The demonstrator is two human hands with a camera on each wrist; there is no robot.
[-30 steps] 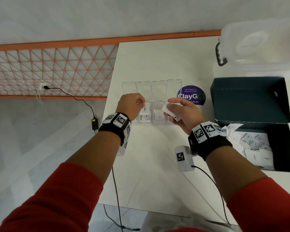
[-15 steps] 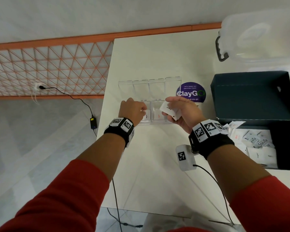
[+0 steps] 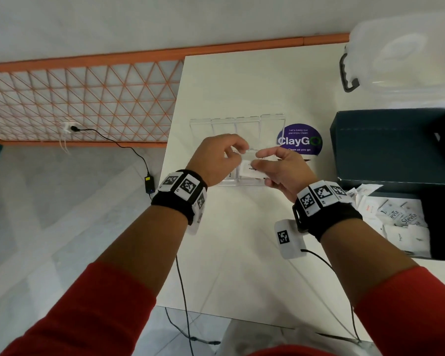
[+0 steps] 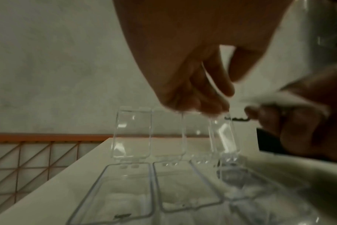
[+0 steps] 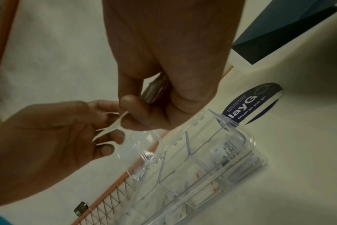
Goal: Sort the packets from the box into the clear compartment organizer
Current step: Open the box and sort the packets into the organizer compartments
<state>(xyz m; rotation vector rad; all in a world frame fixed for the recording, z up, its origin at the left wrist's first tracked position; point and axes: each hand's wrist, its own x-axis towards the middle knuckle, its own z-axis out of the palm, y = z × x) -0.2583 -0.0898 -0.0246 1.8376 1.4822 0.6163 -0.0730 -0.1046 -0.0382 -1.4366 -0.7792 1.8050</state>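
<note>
Both hands meet above the clear organizer (image 3: 238, 140), so its near compartments are largely hidden in the head view; only the four raised lids and a strip of the front wall show. The left wrist view is dim and blurred, and what lies in the compartments there reads only as pale smudges. In the right wrist view, white packets lie in the compartments, one with dark print, though no text can be read.

The right hand (image 3: 283, 173) holds a small stack of white packets (image 3: 251, 172) between curled fingers and thumb. The left hand (image 3: 216, 160) has its fingers (image 5: 106, 105) bent toward that stack and touching the packet edges (whether it truly pinches one cannot be told; the edges fan out thin and paper-like between the two hands).

To the right stands a dark box (image 3: 396, 147) with its flap upright; more packets (image 3: 398, 219) lie loose inside, some marked "Stevia", and the box's right side is cut off by the frame. A round purple sticker (image 3: 299, 140) lies flat on the white bench (image 3: 242, 253), just beside the organizer. A translucent tub (image 3: 406, 55) with a dark handle sits at the far right corner, partly out of frame. Left of the bench runs an orange lattice rail (image 3: 80, 98), with a black cable (image 3: 129, 150) on the grey floor.
</note>
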